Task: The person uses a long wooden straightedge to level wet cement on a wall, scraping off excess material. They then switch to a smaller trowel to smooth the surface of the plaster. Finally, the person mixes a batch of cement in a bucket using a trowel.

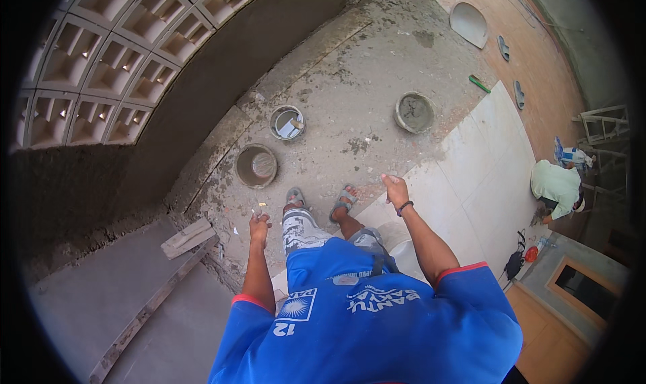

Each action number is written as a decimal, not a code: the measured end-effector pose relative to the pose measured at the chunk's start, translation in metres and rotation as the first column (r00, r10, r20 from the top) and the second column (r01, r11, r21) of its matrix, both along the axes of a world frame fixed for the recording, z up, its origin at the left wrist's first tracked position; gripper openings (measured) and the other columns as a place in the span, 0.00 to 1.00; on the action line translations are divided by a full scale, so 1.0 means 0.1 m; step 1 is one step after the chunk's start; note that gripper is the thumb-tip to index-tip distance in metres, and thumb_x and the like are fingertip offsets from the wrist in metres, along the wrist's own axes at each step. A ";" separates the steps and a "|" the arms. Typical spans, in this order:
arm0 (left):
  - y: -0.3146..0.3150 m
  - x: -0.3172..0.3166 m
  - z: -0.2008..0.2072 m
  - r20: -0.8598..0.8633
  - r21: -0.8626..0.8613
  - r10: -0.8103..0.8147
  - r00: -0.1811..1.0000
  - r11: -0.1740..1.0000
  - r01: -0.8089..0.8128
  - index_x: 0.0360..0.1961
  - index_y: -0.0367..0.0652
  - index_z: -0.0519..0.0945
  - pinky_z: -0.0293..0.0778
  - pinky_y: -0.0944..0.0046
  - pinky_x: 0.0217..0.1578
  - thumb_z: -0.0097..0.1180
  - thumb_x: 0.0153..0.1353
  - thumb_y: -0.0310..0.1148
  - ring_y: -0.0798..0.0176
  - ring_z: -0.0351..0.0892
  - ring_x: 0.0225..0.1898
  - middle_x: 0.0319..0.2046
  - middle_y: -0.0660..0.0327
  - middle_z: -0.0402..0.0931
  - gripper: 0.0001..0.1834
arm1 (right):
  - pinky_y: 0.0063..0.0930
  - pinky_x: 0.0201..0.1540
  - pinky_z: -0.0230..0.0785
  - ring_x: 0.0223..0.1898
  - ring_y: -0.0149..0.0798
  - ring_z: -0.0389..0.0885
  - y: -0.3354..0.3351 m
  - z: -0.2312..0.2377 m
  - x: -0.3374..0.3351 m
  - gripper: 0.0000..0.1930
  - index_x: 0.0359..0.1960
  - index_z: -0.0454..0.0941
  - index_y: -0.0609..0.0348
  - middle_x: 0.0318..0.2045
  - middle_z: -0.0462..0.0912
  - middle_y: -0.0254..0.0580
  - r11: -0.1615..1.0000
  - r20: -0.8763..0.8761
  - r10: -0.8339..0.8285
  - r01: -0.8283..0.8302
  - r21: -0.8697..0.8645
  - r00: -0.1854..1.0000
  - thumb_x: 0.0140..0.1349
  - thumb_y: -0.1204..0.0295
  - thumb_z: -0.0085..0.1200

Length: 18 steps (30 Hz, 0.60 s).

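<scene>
My left hand (259, 228) is held out in front of me with the fingers curled together. A small pale bit shows at its fingertips, too small to name. My right hand (396, 190), with a dark band at the wrist, is raised over the edge of the pale floor tiles (464, 165). Its fingers are closed, with a tiny whitish thing at them that I cannot make out. Nearest the left hand stands a round bucket (243, 175) with a wet, greyish inside. Behind it is a smaller bucket (274, 129) holding liquid and a pale flat piece.
A tub of grey mortar (416, 113) stands on the rough cement floor ahead. A green-handled tool (479, 84), a pale scoop-like pan (469, 25) and slippers (503, 48) lie farther right. Another person (557, 185) crouches at the right. Wooden boards (188, 238) lie left.
</scene>
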<state>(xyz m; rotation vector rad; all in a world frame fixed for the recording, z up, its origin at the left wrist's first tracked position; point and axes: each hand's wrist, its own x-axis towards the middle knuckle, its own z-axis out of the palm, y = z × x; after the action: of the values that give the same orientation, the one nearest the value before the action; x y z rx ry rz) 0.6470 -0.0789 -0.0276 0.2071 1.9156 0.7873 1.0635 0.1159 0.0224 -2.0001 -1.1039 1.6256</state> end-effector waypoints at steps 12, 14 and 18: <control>0.47 0.66 -0.68 0.131 -0.234 0.167 0.977 0.963 -0.134 0.58 0.38 0.67 0.74 0.60 0.39 0.49 0.59 0.34 0.55 0.77 0.39 0.45 0.53 0.76 0.25 | 0.23 0.25 0.73 0.28 0.29 0.76 0.62 -0.47 0.16 0.15 0.47 0.76 0.58 0.30 0.77 0.34 0.942 0.051 0.248 -0.229 -0.246 0.967 0.61 0.65 0.53; 0.44 0.66 -0.89 0.187 -0.280 0.272 0.944 0.936 -0.215 0.59 0.41 0.66 0.73 0.60 0.40 0.49 0.59 0.36 0.55 0.78 0.39 0.46 0.53 0.76 0.26 | 0.23 0.23 0.72 0.26 0.28 0.76 0.70 -0.53 0.47 0.15 0.48 0.75 0.58 0.29 0.76 0.33 0.941 0.093 0.236 -0.203 -0.269 0.967 0.62 0.66 0.51; 0.44 0.51 -1.59 0.295 -0.431 0.460 0.838 0.847 -0.313 0.61 0.46 0.64 0.70 0.56 0.42 0.48 0.61 0.39 0.50 0.77 0.43 0.52 0.53 0.72 0.27 | 0.22 0.19 0.69 0.22 0.28 0.74 0.96 -0.67 1.23 0.10 0.40 0.74 0.57 0.27 0.75 0.34 0.964 0.286 0.157 -0.084 -0.254 0.945 0.63 0.66 0.49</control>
<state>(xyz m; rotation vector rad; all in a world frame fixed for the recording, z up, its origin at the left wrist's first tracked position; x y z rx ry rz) 0.6980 -0.0350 -0.1867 -0.5625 1.6947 0.6546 1.1866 0.2117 -0.0442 -2.4498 -1.2066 1.6115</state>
